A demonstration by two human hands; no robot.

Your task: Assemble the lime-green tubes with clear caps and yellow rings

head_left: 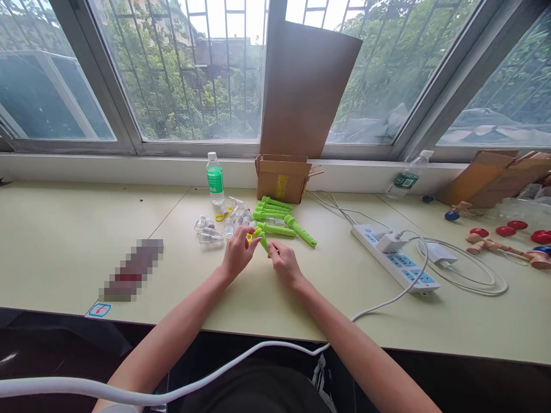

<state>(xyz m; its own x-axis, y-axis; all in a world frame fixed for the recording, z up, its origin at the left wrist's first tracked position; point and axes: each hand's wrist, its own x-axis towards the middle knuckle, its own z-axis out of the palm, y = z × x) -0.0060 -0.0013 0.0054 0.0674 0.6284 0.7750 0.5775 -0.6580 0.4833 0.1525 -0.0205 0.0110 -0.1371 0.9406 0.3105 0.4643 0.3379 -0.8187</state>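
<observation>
A green plastic handle [264, 243] is gripped at its near end by my right hand [284, 264], fingers closed round it. At its far end my left hand [236, 252] pinches a small yellow ring-like part [255, 234] against the handle; whether it is seated there I cannot tell. Just beyond my hands lie several similar green handles [275, 229] with ridged ends. Clear plastic pieces [210, 236] are scattered to the left of them. Among these rests another yellow piece [222, 217].
Behind the parts stand a water bottle [215, 179] and a small cardboard box [282, 180]. On the right are a white power strip [398, 261] with cables, a second bottle [407, 179] and wooden toys with red balls [505, 231]. A white cable [241, 355] crosses in front of me.
</observation>
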